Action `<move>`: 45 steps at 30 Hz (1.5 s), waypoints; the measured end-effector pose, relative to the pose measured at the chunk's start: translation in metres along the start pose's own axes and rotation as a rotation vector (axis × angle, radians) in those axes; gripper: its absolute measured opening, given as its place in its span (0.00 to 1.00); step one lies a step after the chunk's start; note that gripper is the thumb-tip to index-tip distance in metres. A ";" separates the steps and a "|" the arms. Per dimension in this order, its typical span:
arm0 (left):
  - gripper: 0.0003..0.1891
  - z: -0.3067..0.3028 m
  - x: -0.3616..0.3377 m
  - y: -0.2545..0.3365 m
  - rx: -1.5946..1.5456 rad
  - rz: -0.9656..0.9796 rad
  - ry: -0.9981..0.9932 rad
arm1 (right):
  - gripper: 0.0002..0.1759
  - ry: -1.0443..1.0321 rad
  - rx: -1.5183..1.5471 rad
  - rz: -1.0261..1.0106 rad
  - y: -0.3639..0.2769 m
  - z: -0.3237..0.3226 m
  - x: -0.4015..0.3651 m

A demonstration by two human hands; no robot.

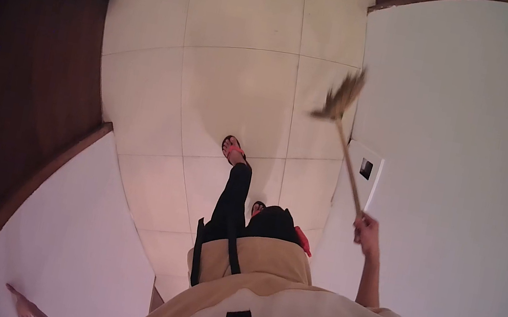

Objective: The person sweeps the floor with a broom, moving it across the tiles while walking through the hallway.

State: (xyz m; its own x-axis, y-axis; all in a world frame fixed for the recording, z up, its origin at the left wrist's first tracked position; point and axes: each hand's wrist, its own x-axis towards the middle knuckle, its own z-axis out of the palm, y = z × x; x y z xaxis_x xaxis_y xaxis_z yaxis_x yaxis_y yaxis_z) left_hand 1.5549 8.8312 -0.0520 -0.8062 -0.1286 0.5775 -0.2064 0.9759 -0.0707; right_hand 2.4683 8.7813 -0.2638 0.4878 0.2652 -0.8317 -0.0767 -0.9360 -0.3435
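Observation:
My right hand [366, 234] is closed around the handle of a broom [350, 162], gripping it near its upper end. The broom slants forward along the right wall, and its brown bristles [341, 98] fan out over the floor tiles where floor and wall meet. Down at the lower left edge of the view, my left hand [22, 306] is out beside the white left wall, fingers stretched out and nothing in them. Part of that hand is cut off by the dark border.
Cream floor tiles [234, 97] run ahead between two white walls. Dark brown doors or panels [42, 46] line the left side. A white plate with a dark square opening [366, 169] sits low on the right wall. My sandalled foot [233, 149] is stepping forward.

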 end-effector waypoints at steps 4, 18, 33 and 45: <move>0.71 0.040 0.029 -0.002 -0.330 0.144 0.291 | 0.07 -0.089 -0.006 0.081 0.052 0.037 0.045; 0.76 0.044 0.040 -0.020 -0.296 0.167 0.253 | 0.08 -0.452 0.387 -0.505 -0.305 0.201 0.232; 0.70 -0.041 -0.018 0.031 -0.454 0.444 0.594 | 0.09 -0.574 -0.440 -0.327 -0.153 0.125 0.008; 0.71 -0.021 0.096 0.092 -0.012 0.470 0.710 | 0.10 -1.018 -0.862 -0.414 -0.121 0.414 0.097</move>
State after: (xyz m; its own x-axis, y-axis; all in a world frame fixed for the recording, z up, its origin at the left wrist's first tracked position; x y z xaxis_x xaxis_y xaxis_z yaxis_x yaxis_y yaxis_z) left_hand 1.4704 8.9122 0.0140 -0.2668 0.4273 0.8638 0.0717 0.9026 -0.4244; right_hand 2.1643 9.0157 -0.4835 -0.5239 0.2551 -0.8127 0.6503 -0.4965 -0.5750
